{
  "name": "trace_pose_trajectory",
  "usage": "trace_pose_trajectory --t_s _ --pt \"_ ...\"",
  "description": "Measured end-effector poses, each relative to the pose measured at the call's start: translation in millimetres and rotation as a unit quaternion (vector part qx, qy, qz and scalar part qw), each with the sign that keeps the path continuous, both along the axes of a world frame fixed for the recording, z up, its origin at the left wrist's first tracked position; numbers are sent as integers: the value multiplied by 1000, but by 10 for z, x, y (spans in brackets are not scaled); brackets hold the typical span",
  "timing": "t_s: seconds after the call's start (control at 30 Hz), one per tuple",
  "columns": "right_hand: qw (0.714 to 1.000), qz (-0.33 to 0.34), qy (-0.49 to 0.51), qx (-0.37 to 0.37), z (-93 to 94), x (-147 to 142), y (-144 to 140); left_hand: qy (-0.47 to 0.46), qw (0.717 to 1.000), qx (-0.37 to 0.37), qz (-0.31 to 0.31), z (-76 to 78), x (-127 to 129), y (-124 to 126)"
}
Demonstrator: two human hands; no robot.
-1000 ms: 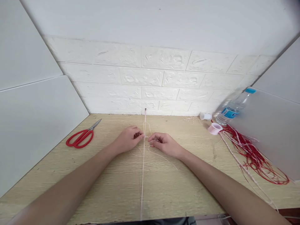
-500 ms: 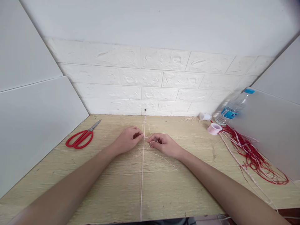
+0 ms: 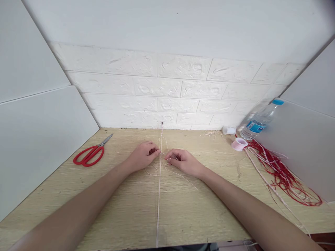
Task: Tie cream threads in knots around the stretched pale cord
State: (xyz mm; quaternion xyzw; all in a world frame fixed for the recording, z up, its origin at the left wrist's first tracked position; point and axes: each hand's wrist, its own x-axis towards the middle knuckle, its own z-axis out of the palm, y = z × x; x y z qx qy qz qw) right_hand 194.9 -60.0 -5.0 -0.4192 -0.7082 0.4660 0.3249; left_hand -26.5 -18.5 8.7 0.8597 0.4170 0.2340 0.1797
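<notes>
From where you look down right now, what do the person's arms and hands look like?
The ungloved left hand and ungloved right hand are bare. No sleeve, watch or bracelet shows on either forearm. No ring can be made out, though some fingers are partly hidden.

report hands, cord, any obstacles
Left hand and right hand pinch thin thread, either side of taut cord. Cord runs to wall. Scissors off left, not obstructing.

Wall (image 3: pixel 167 66) facing me: white — plain above, brick-patterned below. Smooth, pale-grey panels (image 3: pixel 39 139) either side. Table (image 3: pixel 117 209) — light wood-grain top. Light soft, diffuse.
</notes>
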Motion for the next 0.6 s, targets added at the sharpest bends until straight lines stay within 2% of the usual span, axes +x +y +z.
trace_pose_trajectory --t_s 0.6 --pt "999 4 -22 33 -8 -5 -9 -4 1000 -7 1 -14 -6 12"
